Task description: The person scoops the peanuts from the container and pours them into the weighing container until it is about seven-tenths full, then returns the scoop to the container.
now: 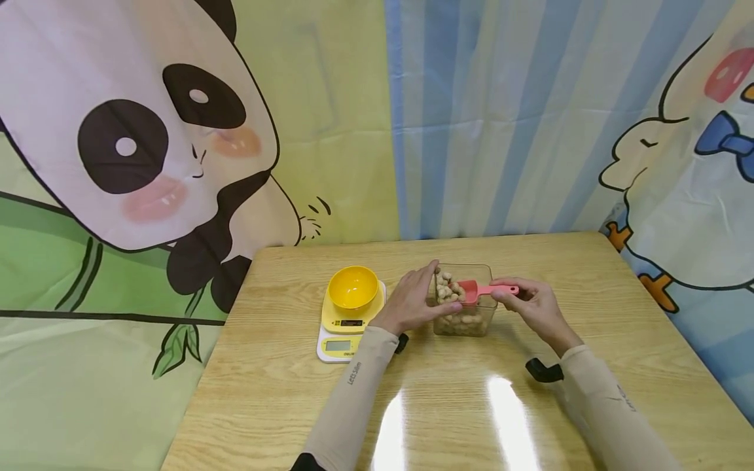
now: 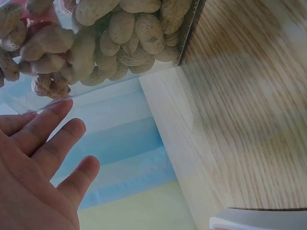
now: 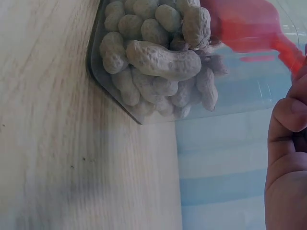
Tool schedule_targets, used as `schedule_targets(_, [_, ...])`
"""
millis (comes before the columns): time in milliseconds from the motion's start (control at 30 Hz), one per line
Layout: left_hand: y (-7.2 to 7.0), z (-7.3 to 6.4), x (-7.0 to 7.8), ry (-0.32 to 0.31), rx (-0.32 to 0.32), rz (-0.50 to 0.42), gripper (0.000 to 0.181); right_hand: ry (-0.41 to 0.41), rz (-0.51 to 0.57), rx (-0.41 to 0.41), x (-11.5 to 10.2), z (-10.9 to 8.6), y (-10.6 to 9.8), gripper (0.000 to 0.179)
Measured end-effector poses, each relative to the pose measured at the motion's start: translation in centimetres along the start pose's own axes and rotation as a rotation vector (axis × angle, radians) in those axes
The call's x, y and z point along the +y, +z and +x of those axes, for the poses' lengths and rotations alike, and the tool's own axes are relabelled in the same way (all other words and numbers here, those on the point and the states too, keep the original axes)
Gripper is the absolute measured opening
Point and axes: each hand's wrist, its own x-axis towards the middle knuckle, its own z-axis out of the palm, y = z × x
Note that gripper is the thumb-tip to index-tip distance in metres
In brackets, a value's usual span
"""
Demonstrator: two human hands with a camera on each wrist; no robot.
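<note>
A clear box point(image 1: 487, 320) of unshelled peanuts point(image 1: 462, 322) stands on the table. My left hand point(image 1: 411, 301) is at its left side, fingers extended along the wall and thumb lying across the front rim. In the left wrist view, the fingertips point(image 2: 62, 106) meet the clear plastic and the fingers look fairly straight. My right hand point(image 1: 538, 311) pinches the handle of a pink scoop point(image 1: 469, 291) at the box's right side. The scoop's head is inside the box among the peanuts; the right wrist view shows it through the wall, above the heap.
Left of the box, a yellow bowl point(image 1: 353, 288) sits on a yellow and white kitchen scale point(image 1: 338, 347) with a small display. The wooden table point(image 1: 271, 392) ends at the back against a printed curtain point(image 1: 471, 118). Black wrist devices point(image 1: 543, 371) stick out near both hands.
</note>
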Motion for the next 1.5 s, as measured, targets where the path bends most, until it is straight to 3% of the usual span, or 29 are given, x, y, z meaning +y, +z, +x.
schedule_targets(700, [-0.1, 0.0, 0.1, -0.006, -0.004, 0.014, 0.112, -0.029, 0.229, 0.074, 1.8, -0.8, -0.2, 0.025])
schedule_targets(1100, [-0.4, -0.1, 0.3, -0.008, -0.02, 0.032, 0.115, -0.047, 0.233, 0.108, 2.0, -0.8, -0.4, 0.025])
schedule_targets(1500, [-2.4, -0.1, 0.7, -0.015, -0.028, 0.054, 0.114, -0.046, 0.257, 0.134, 0.7, 0.1, -0.6, 0.026])
